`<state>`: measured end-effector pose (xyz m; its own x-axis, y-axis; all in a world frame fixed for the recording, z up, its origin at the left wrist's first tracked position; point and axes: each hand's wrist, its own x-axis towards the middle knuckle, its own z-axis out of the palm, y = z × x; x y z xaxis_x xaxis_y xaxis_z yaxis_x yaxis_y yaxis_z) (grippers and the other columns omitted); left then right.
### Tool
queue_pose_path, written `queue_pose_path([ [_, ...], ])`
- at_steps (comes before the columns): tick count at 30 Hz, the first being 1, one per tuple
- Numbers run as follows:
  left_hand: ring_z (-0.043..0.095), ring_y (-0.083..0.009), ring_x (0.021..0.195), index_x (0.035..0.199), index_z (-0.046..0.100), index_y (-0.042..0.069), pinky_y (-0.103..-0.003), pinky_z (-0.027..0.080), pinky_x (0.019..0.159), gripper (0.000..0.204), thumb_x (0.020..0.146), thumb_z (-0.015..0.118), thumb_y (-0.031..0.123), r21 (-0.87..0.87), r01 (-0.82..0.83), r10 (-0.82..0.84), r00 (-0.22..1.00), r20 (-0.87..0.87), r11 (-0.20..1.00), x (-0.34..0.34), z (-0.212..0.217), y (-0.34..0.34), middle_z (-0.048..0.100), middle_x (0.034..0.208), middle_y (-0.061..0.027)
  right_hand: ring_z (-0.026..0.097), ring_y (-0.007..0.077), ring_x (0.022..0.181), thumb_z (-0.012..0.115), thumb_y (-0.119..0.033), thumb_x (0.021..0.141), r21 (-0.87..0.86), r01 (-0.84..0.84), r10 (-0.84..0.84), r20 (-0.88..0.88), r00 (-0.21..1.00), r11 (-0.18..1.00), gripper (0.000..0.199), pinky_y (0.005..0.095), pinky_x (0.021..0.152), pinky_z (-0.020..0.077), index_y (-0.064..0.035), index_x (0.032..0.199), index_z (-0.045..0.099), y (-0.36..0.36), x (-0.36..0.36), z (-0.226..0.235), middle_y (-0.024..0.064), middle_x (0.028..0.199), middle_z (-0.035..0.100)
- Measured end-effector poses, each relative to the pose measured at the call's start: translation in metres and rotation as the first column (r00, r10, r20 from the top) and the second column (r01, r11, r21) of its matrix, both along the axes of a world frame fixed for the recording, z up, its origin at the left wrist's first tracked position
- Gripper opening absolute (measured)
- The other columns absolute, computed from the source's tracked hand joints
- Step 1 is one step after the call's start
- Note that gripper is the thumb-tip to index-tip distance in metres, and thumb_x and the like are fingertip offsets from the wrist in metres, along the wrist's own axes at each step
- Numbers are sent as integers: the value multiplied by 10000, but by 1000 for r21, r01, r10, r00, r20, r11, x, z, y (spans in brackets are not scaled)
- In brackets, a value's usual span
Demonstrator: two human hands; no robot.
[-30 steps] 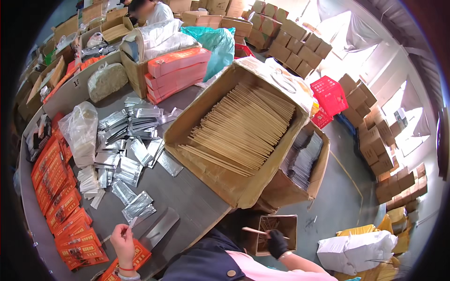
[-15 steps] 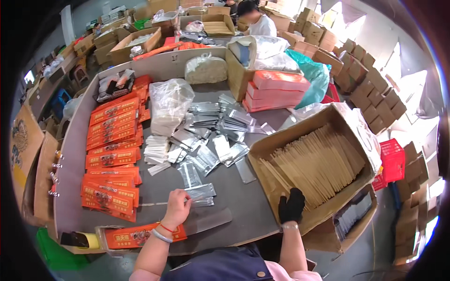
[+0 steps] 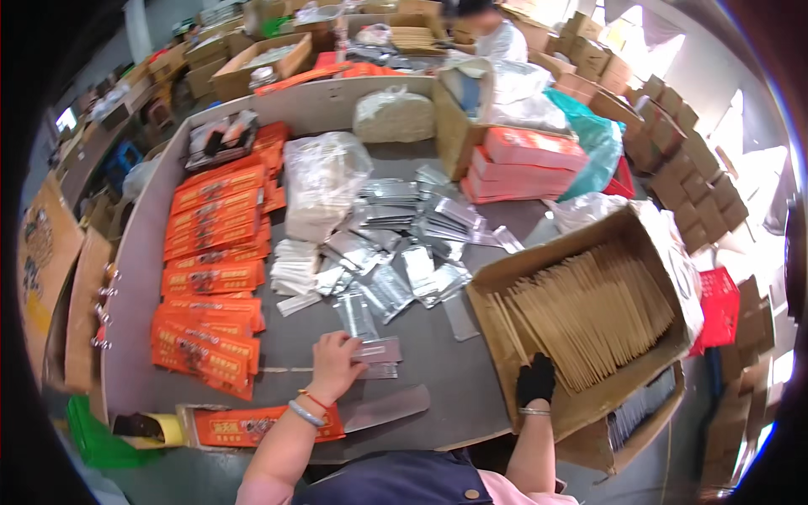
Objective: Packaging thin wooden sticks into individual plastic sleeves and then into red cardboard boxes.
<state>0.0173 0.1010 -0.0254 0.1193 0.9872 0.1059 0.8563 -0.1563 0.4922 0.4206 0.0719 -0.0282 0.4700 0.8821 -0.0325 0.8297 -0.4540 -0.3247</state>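
My bare left hand (image 3: 338, 364) is over the near middle of the grey table, its fingers closed at the left edge of a flat silver packet (image 3: 383, 349). Another silver packet lies partly under that one. Beneath my left wrist an orange printed sleeve (image 3: 244, 426) sits in a low cardboard holder, with a clear plastic strip (image 3: 391, 410) beside it. My right hand (image 3: 535, 381), in a black glove, reaches over the near-left wall of a cardboard box (image 3: 497, 358). Its curled fingers are at the near ends of many thin tan sticks (image 3: 589, 316); what they hold is hidden.
Orange sleeves (image 3: 215, 219) lie in overlapping rows at the left. Silver packets (image 3: 391, 290), white packets (image 3: 295, 268) and a clear bag (image 3: 324, 181) fill the middle. Pink-orange stacks (image 3: 526, 164) stand behind. A smaller box (image 3: 635, 412) is at the right; a person (image 3: 501, 38) is beyond.
The view has shifted, so the scene sits lower and farther right. My left hand has moved slightly over the silver packet, which now looks darker. My gloved fingers have drawn closer together.
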Motion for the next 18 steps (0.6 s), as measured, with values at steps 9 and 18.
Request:
queue_pose_path([
  [9,543,-262,1021,1065,674,131,-417,403,888,432,663,819,193,213,50,-38,997,-64,976,3,2,-4,607,1072,-36,618,344,904,558,-87,931,421,99,69,-365,928,902,197,396,791,491,5,1097,612,-1,-24,-15,201,993,629],
  [18,577,-261,893,1035,700,121,-408,432,848,450,615,836,209,-286,98,-93,995,32,953,10,30,-84,634,905,-46,610,300,730,662,-127,859,293,-709,755,-404,517,642,245,382,650,478,-132,1099,710,21,-123,60,115,774,597],
])
